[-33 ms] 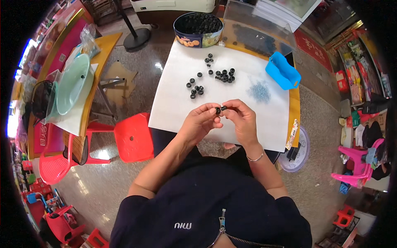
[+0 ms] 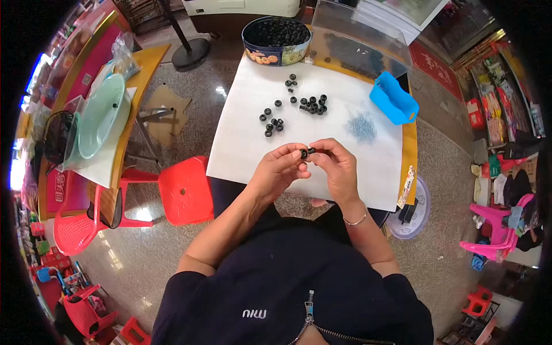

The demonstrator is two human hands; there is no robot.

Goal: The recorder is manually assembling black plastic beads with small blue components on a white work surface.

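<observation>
My left hand [image 2: 275, 172] is closed, with a small black wheel-like ring [image 2: 304, 154] pinched between thumb and fingertips. Touching or nearly touching it is a small black piece [image 2: 311, 150] in the pinched fingers of my right hand [image 2: 339, 172]; its exact kind is too small to tell. Both hands are above the near part of a white sheet [image 2: 241, 146] on the table. Beyond them lie several loose black rings [image 2: 268, 127] at the left and a tight cluster of black rings [image 2: 313, 106] in the middle. Pale blue tiny grains [image 2: 361, 127] are spread on the right.
A dark blue oval tin [image 2: 282, 57] full of black pieces stands at the table's far edge. Next to it is a clear plastic box [image 2: 356, 43]; a bright blue tray [image 2: 394, 99] sits at the right edge. A red stool [image 2: 185, 192] stands left, a lilac basin lid [image 2: 424, 207] lower right.
</observation>
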